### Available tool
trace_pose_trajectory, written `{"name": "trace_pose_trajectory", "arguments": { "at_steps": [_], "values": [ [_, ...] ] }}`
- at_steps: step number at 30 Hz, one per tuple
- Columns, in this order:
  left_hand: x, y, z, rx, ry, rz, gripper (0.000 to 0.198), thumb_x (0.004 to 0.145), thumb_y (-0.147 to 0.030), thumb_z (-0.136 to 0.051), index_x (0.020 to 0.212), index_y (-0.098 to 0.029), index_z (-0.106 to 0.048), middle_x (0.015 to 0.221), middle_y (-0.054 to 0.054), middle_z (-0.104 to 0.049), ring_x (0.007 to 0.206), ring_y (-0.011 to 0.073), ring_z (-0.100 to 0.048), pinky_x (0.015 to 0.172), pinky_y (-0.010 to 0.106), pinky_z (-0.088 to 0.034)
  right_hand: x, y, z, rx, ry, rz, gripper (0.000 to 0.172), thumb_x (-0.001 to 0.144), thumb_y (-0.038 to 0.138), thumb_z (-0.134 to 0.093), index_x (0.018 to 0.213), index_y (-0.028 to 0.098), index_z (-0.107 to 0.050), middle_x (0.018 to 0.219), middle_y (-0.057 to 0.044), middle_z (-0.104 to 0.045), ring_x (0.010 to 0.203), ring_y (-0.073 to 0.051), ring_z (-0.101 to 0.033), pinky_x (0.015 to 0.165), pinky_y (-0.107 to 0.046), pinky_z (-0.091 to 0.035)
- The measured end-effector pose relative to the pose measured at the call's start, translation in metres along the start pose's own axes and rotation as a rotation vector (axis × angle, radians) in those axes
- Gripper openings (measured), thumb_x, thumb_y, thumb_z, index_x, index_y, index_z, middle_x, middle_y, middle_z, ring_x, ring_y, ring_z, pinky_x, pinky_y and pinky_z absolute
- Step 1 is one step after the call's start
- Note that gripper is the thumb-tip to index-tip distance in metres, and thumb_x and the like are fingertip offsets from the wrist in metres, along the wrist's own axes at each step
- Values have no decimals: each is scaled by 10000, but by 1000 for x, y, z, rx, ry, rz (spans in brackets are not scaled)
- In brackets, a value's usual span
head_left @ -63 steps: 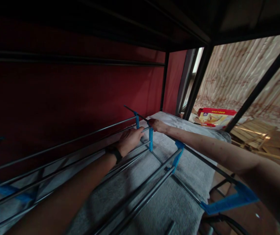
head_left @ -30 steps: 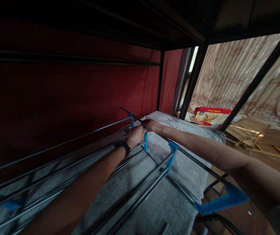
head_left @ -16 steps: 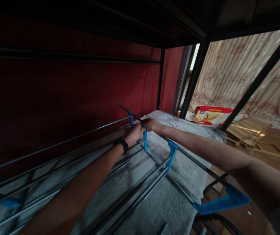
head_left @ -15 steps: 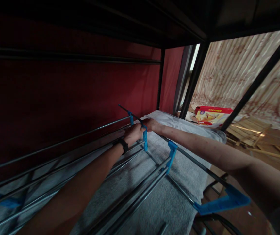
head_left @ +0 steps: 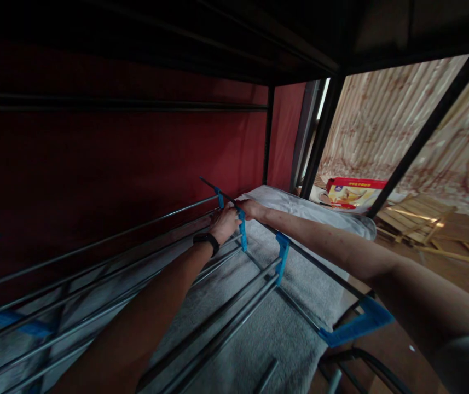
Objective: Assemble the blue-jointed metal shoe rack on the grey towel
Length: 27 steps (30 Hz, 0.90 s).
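Observation:
A rack of long metal tubes (head_left: 226,312) with blue plastic connectors (head_left: 282,258) lies across a grey fleecy cloth (head_left: 275,323). My left hand (head_left: 225,223), with a dark band on its wrist, is closed at a middle blue connector (head_left: 243,232), its fingers round the joint. Right beside it, my right hand (head_left: 251,209) is closed on the dark crossbar (head_left: 324,268) just beyond that connector. The fingertips of both hands are partly hidden. Another blue connector (head_left: 219,198) stands beyond my hands, and a larger one (head_left: 357,323) is at the near right end.
Black frame posts (head_left: 323,137) and a dark overhead panel surround the rack. A red wall (head_left: 156,158) stands behind it. Outside on the right are a red and yellow box (head_left: 355,194), wooden slats (head_left: 417,219) and a patterned curtain (head_left: 390,126).
The near right end of the rack has shifted left and slightly up in view. My left wrist has moved slightly right and turned, while both hands remain at the same joint.

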State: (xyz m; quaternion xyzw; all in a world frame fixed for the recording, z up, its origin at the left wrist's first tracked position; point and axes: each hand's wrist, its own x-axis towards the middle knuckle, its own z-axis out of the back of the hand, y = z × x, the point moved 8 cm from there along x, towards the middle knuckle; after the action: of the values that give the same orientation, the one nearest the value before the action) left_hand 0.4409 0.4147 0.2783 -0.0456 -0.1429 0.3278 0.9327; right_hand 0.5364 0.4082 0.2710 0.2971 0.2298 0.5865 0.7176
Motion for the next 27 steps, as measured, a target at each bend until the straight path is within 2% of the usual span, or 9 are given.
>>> {"name": "trace_pose_trajectory", "arguments": {
  "at_steps": [3,6,9,11,13,15,20,24,27],
  "values": [
    [-40,-18,25,124,-145,-198,291,941,-206,-480,1202,-146,-594,1330,150,-541,1252,307,-485,1076,444,-367,-9,-3,7,93,-68,-78,335,1007,271,-376,1031,114,-671,802,-80,-699,669,-158,-634,589,-228,-479],
    [-97,-22,23,198,-104,-374,318,970,-154,-349,1185,-165,-583,1222,121,-582,1180,268,-511,1066,420,-381,-16,-6,16,179,-122,-113,355,1021,289,-346,1096,132,-655,877,-68,-707,693,-140,-616,619,-220,-475],
    [-135,13,0,217,34,-273,257,953,-163,-396,1129,-147,-582,1160,127,-603,1109,275,-542,1013,422,-425,-21,-15,14,275,-70,-194,349,1003,360,-403,1132,146,-646,978,-81,-704,723,-141,-609,633,-225,-481],
    [-142,40,-16,217,89,-166,239,944,-183,-432,1127,-125,-575,1152,142,-608,1090,283,-556,986,419,-445,-24,-21,8,322,0,-262,361,974,411,-461,1150,153,-644,1030,-96,-696,768,-156,-617,647,-233,-494],
    [-135,58,-26,189,116,-104,281,952,-201,-432,1182,-99,-556,1170,155,-614,1105,276,-563,1002,405,-443,-28,-22,3,313,56,-272,339,931,401,-539,1158,172,-643,1070,-92,-689,839,-170,-629,686,-238,-512],
    [-118,62,-31,139,145,-79,320,948,-202,-442,1227,-84,-545,1200,168,-617,1133,267,-569,1027,389,-435,-30,-20,0,269,86,-254,293,907,335,-575,1142,174,-644,1073,-86,-685,882,-173,-635,721,-238,-524],
    [-71,37,-45,17,178,-59,379,919,-198,-489,1277,-84,-537,1295,200,-596,1253,285,-534,1088,410,-399,-30,-24,-5,253,120,-245,281,940,308,-536,1172,168,-612,1083,-87,-681,911,-165,-648,744,-229,-539],
    [-44,19,-78,-57,217,-57,309,912,-245,-536,1183,-106,-589,1224,172,-648,1186,260,-586,1051,362,-423,-25,-32,-10,292,130,-249,337,962,408,-515,1187,172,-599,1134,-98,-673,879,-162,-654,712,-228,-548],
    [-28,21,-99,-119,241,7,231,907,-252,-541,1086,-130,-621,1118,143,-694,1077,243,-640,950,330,-472,-23,-34,-11,270,118,-255,333,969,421,-507,1168,174,-611,1104,-96,-683,833,-158,-652,687,-226,-544]
  ]
}}
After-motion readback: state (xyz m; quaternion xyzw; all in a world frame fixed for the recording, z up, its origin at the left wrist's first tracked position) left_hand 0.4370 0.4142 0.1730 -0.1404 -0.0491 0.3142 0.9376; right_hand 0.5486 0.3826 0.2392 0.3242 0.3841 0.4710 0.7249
